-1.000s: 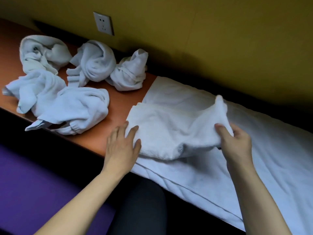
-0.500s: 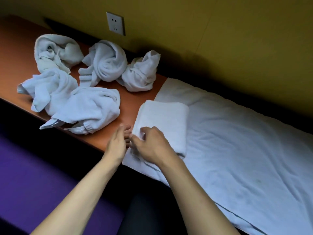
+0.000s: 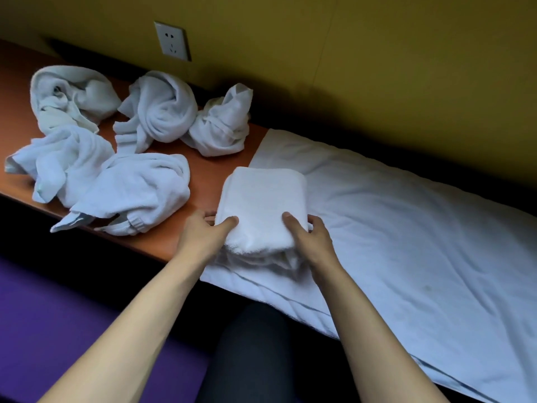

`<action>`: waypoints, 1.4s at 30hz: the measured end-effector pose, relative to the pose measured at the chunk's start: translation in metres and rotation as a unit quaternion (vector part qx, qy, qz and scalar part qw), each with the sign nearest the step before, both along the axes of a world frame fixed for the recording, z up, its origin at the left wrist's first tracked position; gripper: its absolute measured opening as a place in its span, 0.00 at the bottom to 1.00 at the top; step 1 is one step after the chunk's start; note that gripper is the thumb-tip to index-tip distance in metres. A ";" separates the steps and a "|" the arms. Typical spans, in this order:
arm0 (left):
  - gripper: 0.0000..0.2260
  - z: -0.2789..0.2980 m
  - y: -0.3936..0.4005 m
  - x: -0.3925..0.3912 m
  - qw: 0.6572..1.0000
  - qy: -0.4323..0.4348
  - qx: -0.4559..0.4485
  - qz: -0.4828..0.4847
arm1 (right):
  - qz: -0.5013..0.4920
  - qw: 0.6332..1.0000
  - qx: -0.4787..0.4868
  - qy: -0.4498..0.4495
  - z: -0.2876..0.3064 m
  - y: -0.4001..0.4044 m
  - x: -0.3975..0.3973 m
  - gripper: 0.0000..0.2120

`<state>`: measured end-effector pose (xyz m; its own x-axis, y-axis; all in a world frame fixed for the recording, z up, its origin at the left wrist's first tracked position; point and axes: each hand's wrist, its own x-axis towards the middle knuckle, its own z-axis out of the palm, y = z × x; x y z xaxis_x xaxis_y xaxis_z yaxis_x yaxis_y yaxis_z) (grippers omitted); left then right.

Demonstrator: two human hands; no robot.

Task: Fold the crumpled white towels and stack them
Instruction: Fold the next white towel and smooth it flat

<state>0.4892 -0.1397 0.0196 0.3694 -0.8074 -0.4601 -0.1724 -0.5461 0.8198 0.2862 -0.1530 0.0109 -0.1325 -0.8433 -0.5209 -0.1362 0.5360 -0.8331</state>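
Observation:
A folded white towel lies at the left end of a large white cloth spread over the table. My left hand grips its near left corner, thumb on top and fingers underneath. My right hand grips the near right corner the same way. The near edge of the folded towel is raised a little off the cloth. Several crumpled white towels sit to the left: one near the front edge, one at the far left, and others at the back.
The orange-brown table runs along a yellow wall with a white socket. Its front edge drops to a purple floor. My dark-clad knee sits under the table edge.
My right hand folded the towel's right half over to the left. Both hands then moved to the near corners and now grip the folded towel, lifting its near edge.

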 end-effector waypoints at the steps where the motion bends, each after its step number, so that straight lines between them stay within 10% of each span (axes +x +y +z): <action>1: 0.28 0.003 -0.001 -0.002 1.000 0.013 0.008 0.003 | -0.015 0.999 0.016 -0.042 0.000 -0.002 0.000 0.28; 29: 0.26 0.031 0.096 -0.280 0.969 0.046 -0.097 -0.223 | -0.172 0.975 -0.137 -0.015 0.038 0.149 -0.281 0.14; 42: 0.25 0.003 0.150 -0.485 0.873 0.114 -0.100 -0.463 | -0.346 0.920 -0.155 0.095 0.000 0.258 -0.488 0.19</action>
<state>0.0045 0.0102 0.0225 -0.5672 -0.7840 -0.2524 -0.2842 -0.1014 0.9534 -0.2015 0.1050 0.0105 -0.7579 -0.6267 -0.1813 -0.0097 0.2888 -0.9573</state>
